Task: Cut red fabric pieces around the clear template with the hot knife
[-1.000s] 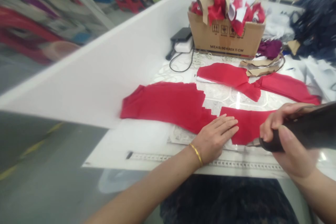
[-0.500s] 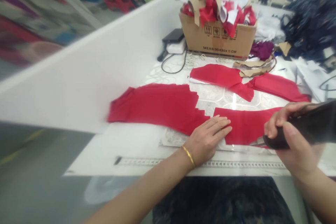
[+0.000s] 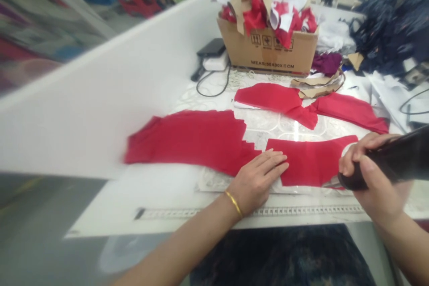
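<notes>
My left hand (image 3: 258, 178) lies flat with fingers stretched out, pressing on the red fabric piece (image 3: 301, 161) near its left end and touching the edge of a fanned stack of red fabric pieces (image 3: 187, 138) on the left. My right hand (image 3: 372, 178) is wrapped round a thick black hand-held tool (image 3: 402, 154), its kind not clear. A thin metal part (image 3: 331, 182) shows at the lower right edge of the fabric piece, beside the tool's front end. A white rounded part shows by the fingers. Part of the fabric is hidden behind my right hand.
A tape measure (image 3: 214, 212) runs along the table's front edge. Farther back lie two more red pieces (image 3: 268, 97), brown paper strips (image 3: 317, 86) and a cardboard box (image 3: 268, 49) full of scraps. A white panel (image 3: 100, 98) borders the left; dark cloth (image 3: 395, 31) heaps at the right.
The whole view has shifted, so the table and fabric appear farther left. Both hands keep nearly the same places on the fabric; a white rounded part now shows beside my right fingers.
</notes>
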`<state>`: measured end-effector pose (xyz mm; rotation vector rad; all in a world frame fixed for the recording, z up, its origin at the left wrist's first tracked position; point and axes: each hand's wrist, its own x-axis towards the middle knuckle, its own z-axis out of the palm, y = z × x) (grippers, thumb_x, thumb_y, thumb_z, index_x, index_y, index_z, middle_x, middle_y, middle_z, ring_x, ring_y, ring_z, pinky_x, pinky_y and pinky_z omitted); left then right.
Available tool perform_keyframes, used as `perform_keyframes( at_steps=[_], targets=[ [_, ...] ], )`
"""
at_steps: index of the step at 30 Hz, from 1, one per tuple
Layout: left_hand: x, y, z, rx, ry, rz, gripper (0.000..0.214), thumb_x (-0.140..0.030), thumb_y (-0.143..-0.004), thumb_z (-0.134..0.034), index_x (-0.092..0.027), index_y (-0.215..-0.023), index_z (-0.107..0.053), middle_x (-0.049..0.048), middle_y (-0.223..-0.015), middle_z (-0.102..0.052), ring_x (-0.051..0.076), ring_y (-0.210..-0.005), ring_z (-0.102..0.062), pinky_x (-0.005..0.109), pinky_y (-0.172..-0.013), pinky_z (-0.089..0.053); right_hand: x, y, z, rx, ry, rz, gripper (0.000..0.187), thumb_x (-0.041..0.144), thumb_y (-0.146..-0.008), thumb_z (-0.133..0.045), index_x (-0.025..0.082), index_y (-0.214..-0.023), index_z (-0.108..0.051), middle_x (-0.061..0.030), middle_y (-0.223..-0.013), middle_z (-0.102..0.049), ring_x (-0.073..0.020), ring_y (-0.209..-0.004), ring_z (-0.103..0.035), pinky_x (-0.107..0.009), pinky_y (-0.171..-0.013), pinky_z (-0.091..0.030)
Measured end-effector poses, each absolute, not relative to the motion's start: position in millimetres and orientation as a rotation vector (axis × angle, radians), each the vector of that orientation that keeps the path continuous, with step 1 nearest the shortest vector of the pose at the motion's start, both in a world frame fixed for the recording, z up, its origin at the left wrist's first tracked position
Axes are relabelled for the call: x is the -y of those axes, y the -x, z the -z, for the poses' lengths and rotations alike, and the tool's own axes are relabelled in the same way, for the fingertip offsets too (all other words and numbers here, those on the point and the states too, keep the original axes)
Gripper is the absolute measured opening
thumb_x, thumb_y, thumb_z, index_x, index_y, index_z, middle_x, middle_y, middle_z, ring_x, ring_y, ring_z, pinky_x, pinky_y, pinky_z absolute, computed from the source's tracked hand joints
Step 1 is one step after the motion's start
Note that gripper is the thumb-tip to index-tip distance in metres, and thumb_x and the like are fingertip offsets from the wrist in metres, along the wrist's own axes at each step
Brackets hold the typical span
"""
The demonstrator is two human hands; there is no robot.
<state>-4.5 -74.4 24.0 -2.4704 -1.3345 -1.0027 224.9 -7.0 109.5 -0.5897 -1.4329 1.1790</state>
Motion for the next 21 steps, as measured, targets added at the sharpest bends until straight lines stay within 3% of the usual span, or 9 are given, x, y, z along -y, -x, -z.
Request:
perform_keyframes(
  at_steps=[11,21],
  targets=[
    [73,3,-26,1.294,2.428,0.997,0.045,0.009,-0.082,-0.039,-0.009,-0.115,-0.064,0.0135,-0.114,-0.073,0.024,-0.113,-0.069,0.042,-0.103,-0.059,5,-242,-118,1.318,0.612,-1.153,0.019,0.021,-0.084,-0.077,0.023,-0.097,-0.063,0.0047,-0.07,-0.059,-0.011,-0.052,-0.059,-0.025,-0.05,-0.054],
    [82,4,-35,1.323,2.43,0.931,0.048,0.009,-0.084,-0.039,-0.011,-0.121,-0.063,0.0135,-0.119,-0.072,0.024,-0.121,-0.066,0.041,-0.107,-0.056,2,-242,-120,1.313,0.607,-1.138,0.017,0.018,-0.082,-0.077,0.022,-0.095,-0.066,0.0045,-0.07,-0.06,-0.012,-0.051,-0.059,-0.027,-0.049,-0.054]
  ],
)
